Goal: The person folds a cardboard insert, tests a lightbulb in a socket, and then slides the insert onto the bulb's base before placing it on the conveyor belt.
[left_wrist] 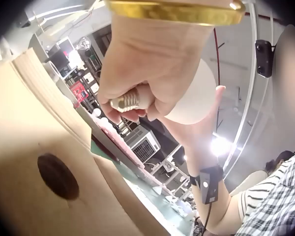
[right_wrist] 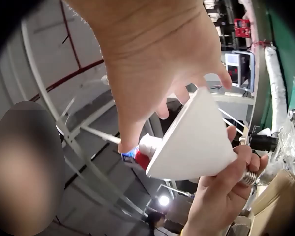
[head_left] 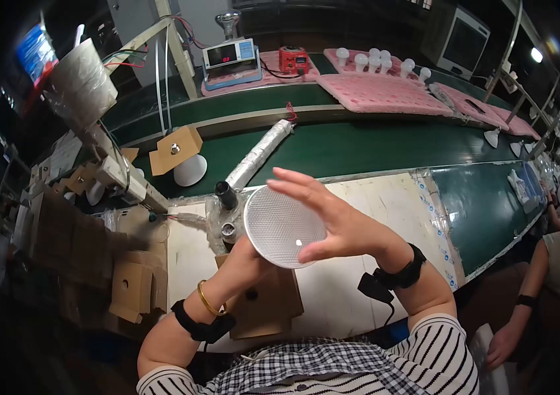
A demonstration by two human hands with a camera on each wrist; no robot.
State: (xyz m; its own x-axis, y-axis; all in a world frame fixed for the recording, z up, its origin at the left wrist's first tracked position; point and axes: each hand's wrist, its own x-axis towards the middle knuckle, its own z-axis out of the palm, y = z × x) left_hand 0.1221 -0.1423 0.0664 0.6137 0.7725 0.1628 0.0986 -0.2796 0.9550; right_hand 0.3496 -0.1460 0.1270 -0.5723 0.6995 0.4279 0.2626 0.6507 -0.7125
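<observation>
A cone-shaped white lamp with a textured round face (head_left: 283, 227) is held up over the bench. My left hand (head_left: 248, 258) grips its narrow neck; in the left wrist view the curled fingers of the left hand (left_wrist: 150, 69) surround the neck beside the metal screw base (left_wrist: 125, 102). My right hand (head_left: 346, 224) is spread at the lamp's wide face, thumb and fingers apart. In the right wrist view the right hand (right_wrist: 157, 64) reaches across the rim of the white shade (right_wrist: 199, 142); whether its fingertips touch is unclear. A cardboard box (head_left: 263, 306) lies below the left forearm.
Behind the hands stand a black socket (head_left: 226, 195) and a silver-wrapped bar (head_left: 260, 155). Another lamp (head_left: 190, 170) sits with cardboard at the left. A meter (head_left: 230, 62) and round bulbs (head_left: 373, 62) are at the back. Another person's arm (head_left: 524, 303) shows at the right.
</observation>
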